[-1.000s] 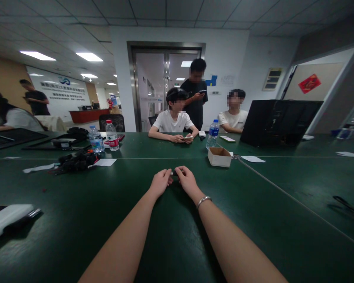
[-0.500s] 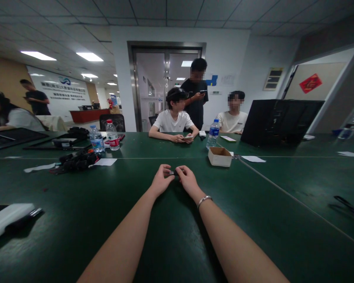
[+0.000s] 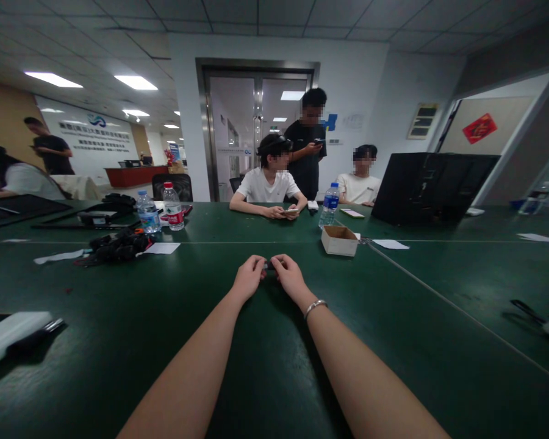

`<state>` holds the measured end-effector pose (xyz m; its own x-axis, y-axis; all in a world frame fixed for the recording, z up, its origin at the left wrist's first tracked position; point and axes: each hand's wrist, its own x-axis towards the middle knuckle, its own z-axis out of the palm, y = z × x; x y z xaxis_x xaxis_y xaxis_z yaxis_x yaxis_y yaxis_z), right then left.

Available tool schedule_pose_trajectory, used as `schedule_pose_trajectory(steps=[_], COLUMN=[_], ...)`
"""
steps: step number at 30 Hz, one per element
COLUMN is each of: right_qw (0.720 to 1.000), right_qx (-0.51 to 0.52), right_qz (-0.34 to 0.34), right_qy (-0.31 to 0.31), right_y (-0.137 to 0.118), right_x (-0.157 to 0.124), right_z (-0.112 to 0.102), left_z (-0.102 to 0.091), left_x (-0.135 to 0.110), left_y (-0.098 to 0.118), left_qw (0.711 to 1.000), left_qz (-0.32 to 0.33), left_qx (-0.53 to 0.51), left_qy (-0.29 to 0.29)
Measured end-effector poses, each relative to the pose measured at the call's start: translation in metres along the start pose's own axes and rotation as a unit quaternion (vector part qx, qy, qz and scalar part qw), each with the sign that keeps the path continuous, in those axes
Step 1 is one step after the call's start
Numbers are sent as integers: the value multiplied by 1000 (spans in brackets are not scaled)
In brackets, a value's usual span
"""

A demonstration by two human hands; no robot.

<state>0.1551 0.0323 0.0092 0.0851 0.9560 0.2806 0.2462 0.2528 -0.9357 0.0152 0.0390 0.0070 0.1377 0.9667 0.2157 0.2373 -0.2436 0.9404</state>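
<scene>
My two hands meet above the dark green table [image 3: 265,378]. Between their fingertips is a small black object with a silvery end [image 3: 269,266], which looks like a USB stick. My right hand [image 3: 291,278] pinches its black part from the right. From the left, the closed thumb and fingers of my left hand [image 3: 247,280] are on the silvery end. The fingers cover much of the object, so its exact shape is hidden. A metal bracelet [image 3: 315,307] circles my right wrist.
Ahead to the right stands an open cardboard box [image 3: 339,244], with a water bottle [image 3: 329,205] behind it. Two bottles [image 3: 173,210] and a heap of black gear [image 3: 119,245] are at left. A monitor [image 3: 432,188] stands at right. A seated person [image 3: 269,186] holds a phone across the table.
My left fingers have drawn together into a pinch at the silvery end; they were more spread before. The right hand keeps its grip. The view has shifted slightly.
</scene>
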Motion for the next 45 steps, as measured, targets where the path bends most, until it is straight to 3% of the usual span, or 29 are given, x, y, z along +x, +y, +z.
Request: schedule_pose_trajectory(steps=[3, 9, 14, 19, 22, 45], right_qw=[1000, 1000, 1000, 1000, 1000, 998], right_qx=[1, 9, 15, 19, 15, 57], right_qz=[2, 10, 22, 8, 12, 31], right_qy=[-1, -3, -15, -3, -5, -4], right_y=[1, 0, -2, 0, 0, -5], right_x=[0, 0, -1, 1, 1, -2], right_z=[0, 0, 0, 0, 0, -2], left_z=[0, -3, 0, 4, 4, 1], left_x=[-2, -2, -3, -7, -7, -3], left_y=[3, 7, 9, 14, 14, 7], left_qw=[999, 999, 997, 985, 980, 993], left_qz=[32, -3, -27, 35, 32, -19], left_qx=[2, -53, 73, 166, 197, 113], left_qy=[7, 10, 11, 14, 27, 15])
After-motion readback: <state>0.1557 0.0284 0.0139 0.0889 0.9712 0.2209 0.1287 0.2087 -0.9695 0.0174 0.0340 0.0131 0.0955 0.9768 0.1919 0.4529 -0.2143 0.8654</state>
